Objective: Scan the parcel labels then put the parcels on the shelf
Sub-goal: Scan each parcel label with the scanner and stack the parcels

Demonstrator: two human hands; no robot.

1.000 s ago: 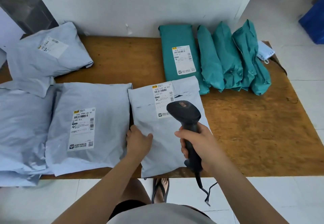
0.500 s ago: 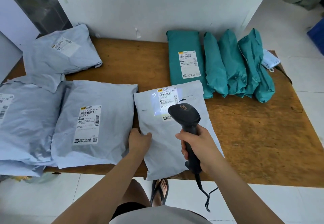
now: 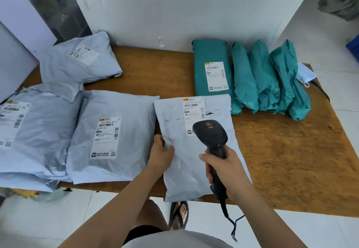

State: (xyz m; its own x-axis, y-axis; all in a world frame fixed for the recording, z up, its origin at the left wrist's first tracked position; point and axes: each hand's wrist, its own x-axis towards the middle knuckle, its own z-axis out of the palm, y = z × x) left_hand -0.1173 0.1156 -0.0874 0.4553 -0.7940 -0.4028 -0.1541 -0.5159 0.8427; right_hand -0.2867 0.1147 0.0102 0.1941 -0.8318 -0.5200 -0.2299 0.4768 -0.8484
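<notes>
On wooden table between grey mailers and teal parcels: left hand pinching parcel, right hand gripping scanner.

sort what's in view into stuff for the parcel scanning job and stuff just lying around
For the job:
scanner in the right hand
grey parcel gripped by the left hand, with its label
other grey parcels
green parcels

Lying about:
face mask
blue thing on the floor
heap of cloth
</notes>
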